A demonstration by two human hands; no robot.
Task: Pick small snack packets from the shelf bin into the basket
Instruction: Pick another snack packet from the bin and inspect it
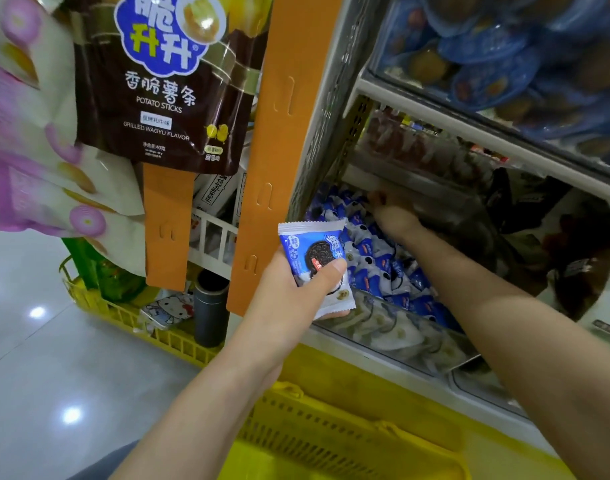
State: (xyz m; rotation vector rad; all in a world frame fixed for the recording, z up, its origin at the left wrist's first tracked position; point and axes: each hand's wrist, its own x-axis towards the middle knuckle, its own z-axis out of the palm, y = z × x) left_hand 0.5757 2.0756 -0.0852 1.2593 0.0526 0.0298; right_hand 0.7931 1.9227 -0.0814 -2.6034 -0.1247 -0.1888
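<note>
SNACK AISLE: Our left hand (pixel 289 292) pinches 1 cookie packet (pixel 314 252) at the front lip of the shelf bin (pixel 411 336) — held aside, we judge, so the right hand (pixel 393 216) can dig at the back, its grip we cannot tell. The yellow basket (pixel 317 427) waits below.

The left hand (pixel 293 289) is gripping a blue-and-white cookie packet (pixel 314 251) just in front of the shelf bin (pixel 400 336), with the yellow basket (pixel 331 431) lying lower in view. The right hand (pixel 391 214) is reaching in among the piled packets (pixel 383 265) (its fingers are too blurred to read). A brown bag of potato sticks (pixel 158 98) is hanging at upper left.
</note>
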